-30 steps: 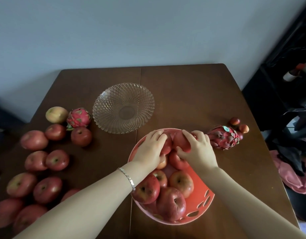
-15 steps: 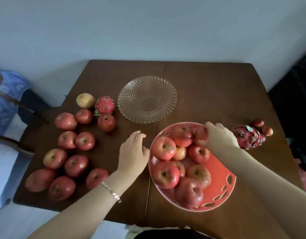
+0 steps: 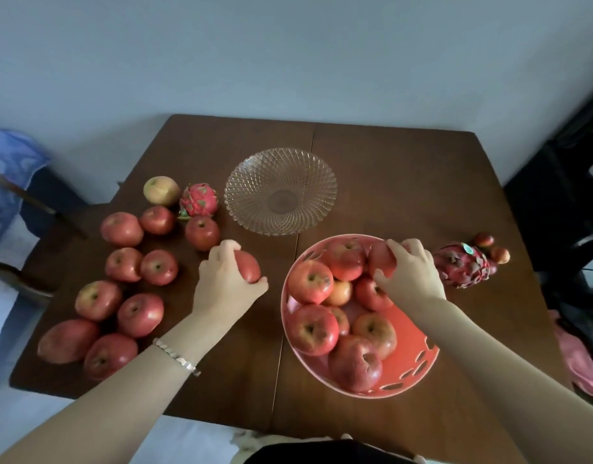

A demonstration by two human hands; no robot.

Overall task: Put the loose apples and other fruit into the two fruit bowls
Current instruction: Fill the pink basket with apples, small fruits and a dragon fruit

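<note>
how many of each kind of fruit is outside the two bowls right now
red apples: 10, one of them gripped by the left hand
yellowish apple: 1
dragon fruits: 2
small red fruits: 2 clearly showing
total: 15

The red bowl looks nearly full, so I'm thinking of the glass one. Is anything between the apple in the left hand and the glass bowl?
Nothing visible. The left hand grips an apple on the table; only bare wood lies between it and the empty glass bowl. The nearest loose apple sits off to the left.
</note>
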